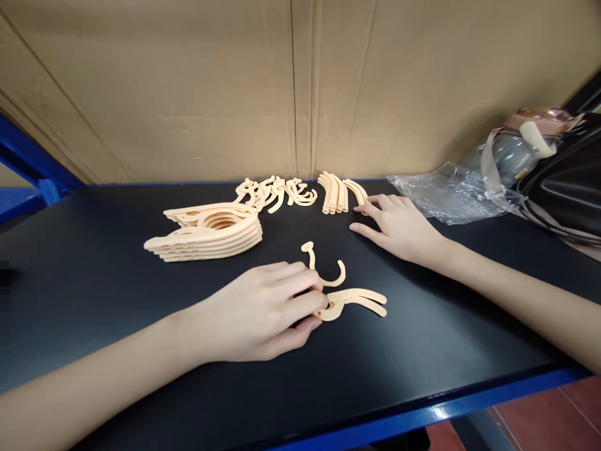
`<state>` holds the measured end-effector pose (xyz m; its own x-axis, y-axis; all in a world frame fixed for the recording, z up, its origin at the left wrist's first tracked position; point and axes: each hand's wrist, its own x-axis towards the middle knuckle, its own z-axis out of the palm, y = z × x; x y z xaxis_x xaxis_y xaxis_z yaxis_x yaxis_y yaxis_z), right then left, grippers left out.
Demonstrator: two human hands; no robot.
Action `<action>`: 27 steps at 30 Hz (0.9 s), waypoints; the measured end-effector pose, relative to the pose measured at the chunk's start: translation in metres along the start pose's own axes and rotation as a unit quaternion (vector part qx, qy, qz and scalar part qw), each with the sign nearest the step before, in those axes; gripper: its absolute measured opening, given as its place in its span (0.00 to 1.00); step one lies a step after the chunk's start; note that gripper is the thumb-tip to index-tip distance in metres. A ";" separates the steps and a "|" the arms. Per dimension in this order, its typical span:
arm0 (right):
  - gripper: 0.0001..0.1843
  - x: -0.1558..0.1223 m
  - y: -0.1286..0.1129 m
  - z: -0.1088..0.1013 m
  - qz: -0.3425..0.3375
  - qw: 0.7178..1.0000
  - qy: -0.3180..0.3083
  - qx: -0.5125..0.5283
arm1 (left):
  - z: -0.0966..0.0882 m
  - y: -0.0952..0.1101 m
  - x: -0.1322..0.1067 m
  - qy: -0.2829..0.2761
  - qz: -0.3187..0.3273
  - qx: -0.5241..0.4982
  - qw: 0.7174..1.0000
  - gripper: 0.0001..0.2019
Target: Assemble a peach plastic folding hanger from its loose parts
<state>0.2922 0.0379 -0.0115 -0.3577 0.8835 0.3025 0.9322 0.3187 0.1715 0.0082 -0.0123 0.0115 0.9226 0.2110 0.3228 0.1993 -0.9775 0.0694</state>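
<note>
My left hand point(270, 310) pinches a cream plastic folding-hanger piece point(334, 307), whose two curved arms point right. Beside those fingers a loose hanger hook point(340, 275) lies on the black tabletop; its near part is partly hidden by my fingertips. Farther back, my right hand point(397, 225) is open, thumb apart from the fingers. Its fingertips rest at the near end of some curved hanger arms point(355, 189), partly covering them. Just left of these stands a tight row of more curved arms point(333, 193).
Several folded hangers point(211, 235) are stacked at the left, with a heap of hooks point(275, 191) behind them. Clear plastic wrap point(451, 191), a transparent bottle point(511, 156) and a black bag point(568, 181) occupy the right. Cardboard point(211, 94) walls the back; a blue frame edges the table.
</note>
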 end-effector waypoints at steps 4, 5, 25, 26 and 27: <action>0.31 -0.001 -0.001 -0.002 0.000 0.999 0.002 -0.037 | 0.000 0.001 0.001 -0.004 -0.005 -0.002 1.000 0.08; 0.30 -0.001 -0.001 -0.003 -0.003 0.999 0.007 -0.047 | 0.000 0.001 0.001 -0.004 -0.005 -0.002 1.000 0.08; 0.15 -0.040 -0.053 -0.053 -0.081 0.983 0.014 -0.166 | 0.001 0.000 0.000 0.003 -0.002 -0.004 1.000 0.08; 0.15 -0.039 -0.053 -0.053 -0.077 0.983 0.017 -0.167 | 0.001 0.000 0.000 0.004 -0.002 -0.005 1.000 0.08; 0.14 -0.038 -0.052 -0.052 -0.071 0.983 0.023 -0.169 | 0.002 -0.001 0.000 0.005 -0.002 -0.006 1.000 0.08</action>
<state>0.2548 -0.0302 0.0168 -0.4917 0.8195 0.2945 0.8041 0.2975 0.5147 0.0083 -0.0116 0.0096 0.9189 0.2143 0.3312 0.1986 -0.9767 0.0812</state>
